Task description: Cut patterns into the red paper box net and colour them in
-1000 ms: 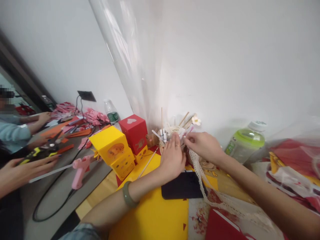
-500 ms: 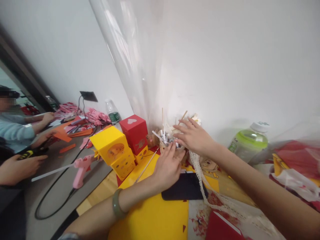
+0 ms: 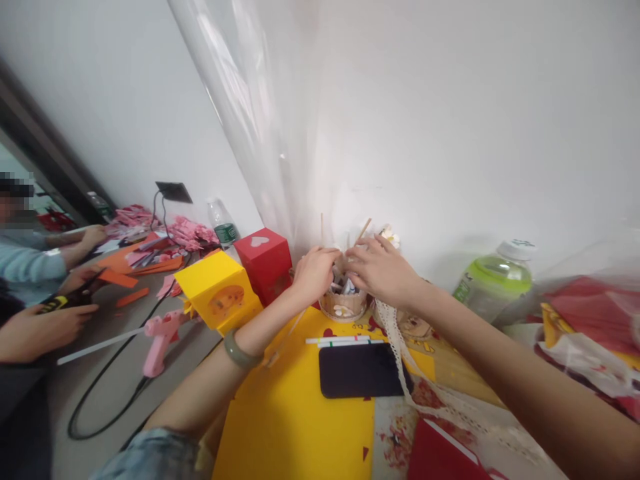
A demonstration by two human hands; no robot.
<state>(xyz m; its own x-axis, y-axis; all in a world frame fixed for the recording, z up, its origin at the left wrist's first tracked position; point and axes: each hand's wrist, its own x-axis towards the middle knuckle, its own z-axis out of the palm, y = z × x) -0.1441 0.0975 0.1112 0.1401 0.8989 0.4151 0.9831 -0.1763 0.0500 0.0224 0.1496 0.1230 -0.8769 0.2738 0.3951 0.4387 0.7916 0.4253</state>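
A small wooden pot (image 3: 343, 308) with a white flower on its front stands against the wall, full of white rolled pieces (image 3: 349, 287) and thin sticks (image 3: 365, 229). My left hand (image 3: 316, 272) is at its left rim, fingers bent inward over the contents; whatever they grip is hidden. From the right, my right hand (image 3: 381, 272) reaches over the pot with fingers loosely apart and nothing visible in them. Lace ribbon (image 3: 393, 330) hangs down beside it. In front lie white markers (image 3: 340, 341) and a dark phone (image 3: 357, 371) on yellow card (image 3: 300, 427).
Yellow box (image 3: 213, 283) and red box (image 3: 265, 260) stand left of the pot. A pink glue gun (image 3: 161, 340) with its cord lies farther left. A co-worker's hand (image 3: 45, 330) holds scissors near orange paper. A green-tinted bottle (image 3: 495, 283) stands right.
My left hand has moved up and left from the pot's front to its left rim, uncovering the pot's front and the markers. My right hand stays over the pot, its fingers slightly more bent.
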